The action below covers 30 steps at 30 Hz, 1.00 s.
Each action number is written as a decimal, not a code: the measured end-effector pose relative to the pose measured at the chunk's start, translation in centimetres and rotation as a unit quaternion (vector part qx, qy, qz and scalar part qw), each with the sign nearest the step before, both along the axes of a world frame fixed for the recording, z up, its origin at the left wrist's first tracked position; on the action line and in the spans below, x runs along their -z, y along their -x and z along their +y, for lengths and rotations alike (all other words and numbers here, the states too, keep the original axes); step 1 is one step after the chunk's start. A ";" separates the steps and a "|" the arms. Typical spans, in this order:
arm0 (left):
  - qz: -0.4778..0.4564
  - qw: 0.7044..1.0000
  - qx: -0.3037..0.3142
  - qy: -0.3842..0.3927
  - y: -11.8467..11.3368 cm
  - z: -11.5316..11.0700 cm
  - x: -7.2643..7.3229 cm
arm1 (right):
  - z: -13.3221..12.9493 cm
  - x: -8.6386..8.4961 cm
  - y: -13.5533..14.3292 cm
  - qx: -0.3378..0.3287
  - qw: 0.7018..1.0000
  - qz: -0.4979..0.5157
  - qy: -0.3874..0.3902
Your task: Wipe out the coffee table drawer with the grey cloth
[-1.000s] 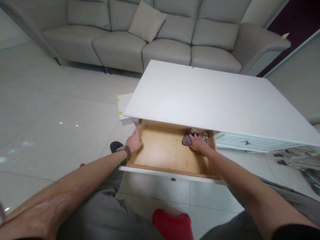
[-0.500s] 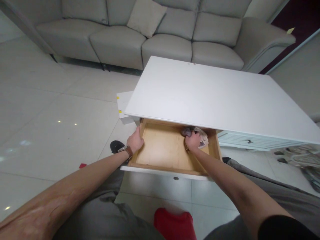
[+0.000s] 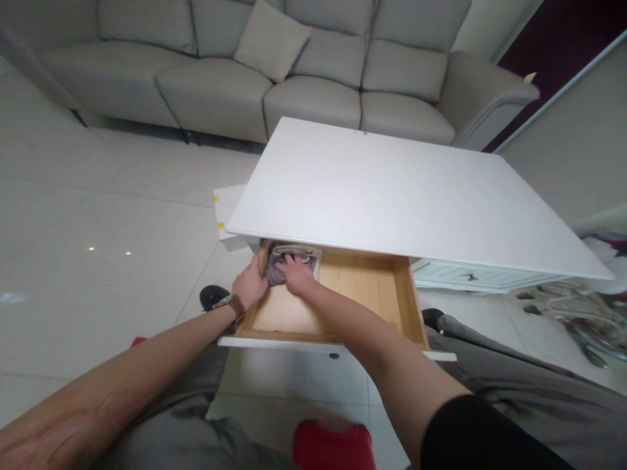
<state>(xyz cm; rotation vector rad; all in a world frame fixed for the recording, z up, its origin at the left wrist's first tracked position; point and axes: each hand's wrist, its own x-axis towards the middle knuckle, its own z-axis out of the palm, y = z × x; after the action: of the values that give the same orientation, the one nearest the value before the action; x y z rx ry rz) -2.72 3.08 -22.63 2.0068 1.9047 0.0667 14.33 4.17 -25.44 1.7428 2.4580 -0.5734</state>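
Note:
A wooden drawer [image 3: 372, 274] with a white front is pulled out from the near side of a white coffee table [image 3: 392, 189]. My left hand [image 3: 249, 284] grips the drawer's left side wall, its fingers bent over the upper edge. Inside, at the back left corner, lies a folded cloth [image 3: 275, 273], greyish purple with beige parts. My right hand [image 3: 297, 274] holds this cloth down against the drawer bottom from above; the thumb and some fingers show on top of it. Part of the cloth is hidden under the hand.
A grey sofa [image 3: 313, 98] with a cushion [image 3: 272, 39] stands behind the table. A white box [image 3: 230, 205] sits on the floor by the table's left side. Below the drawer is a red object [image 3: 333, 447], perhaps a stool. Another drawer front [image 3: 465, 275] is at the right.
My right hand has carried the cloth from the drawer's right back part across to its left back corner. My left hand stays on the left side wall. The view has shifted slightly.

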 end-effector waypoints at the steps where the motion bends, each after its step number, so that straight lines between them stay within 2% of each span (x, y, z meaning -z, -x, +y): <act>1: -0.001 1.000 0.000 0.000 0.0 0.0 0.0 | -0.3 -0.2 -1.3 -0.021 1.000 -0.017 -0.008; 3: -0.004 1.000 -0.003 0.002 0.1 0.0 0.0 | -1.2 -0.6 -5.1 -0.049 0.997 -0.054 -0.028; 6: -0.018 1.000 -0.001 -0.003 0.2 0.1 0.2 | -3.2 -1.7 -12.5 -0.051 0.992 -0.110 -0.047; 10: -0.038 0.999 -0.001 -0.008 0.2 0.3 0.4 | -6.8 -4.3 -22.7 -0.028 0.977 -0.209 -0.021; 13: -0.040 0.999 -0.006 0.000 0.1 0.4 0.3 | -9.1 -6.5 -27.3 0.000 0.968 -0.248 -0.034; 16: -0.036 0.999 -0.007 0.004 0.0 0.4 0.0 | -9.8 -7.2 -27.9 0.044 0.958 -0.279 -0.045; 20: -0.036 0.999 -0.006 0.009 0.1 0.4 -0.1 | -7.8 -5.7 -25.0 0.099 0.945 -0.313 0.008; 24: -0.043 0.999 0.002 0.016 0.4 0.4 0.1 | -5.9 -4.8 -22.9 0.123 0.932 -0.335 0.063; 27: -0.045 0.999 0.001 0.021 0.5 0.5 0.4 | -7.2 -5.1 -22.7 0.102 0.931 -0.341 0.083; 30: -0.050 0.999 0.003 0.018 0.5 0.6 0.6 | -10.3 -5.6 -22.5 0.038 0.931 -0.340 0.126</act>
<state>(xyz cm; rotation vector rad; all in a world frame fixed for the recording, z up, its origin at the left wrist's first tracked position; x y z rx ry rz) -3.21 3.64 -23.21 1.9485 1.8251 0.1267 36.87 -6.17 -19.83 1.5845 1.7634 -0.2136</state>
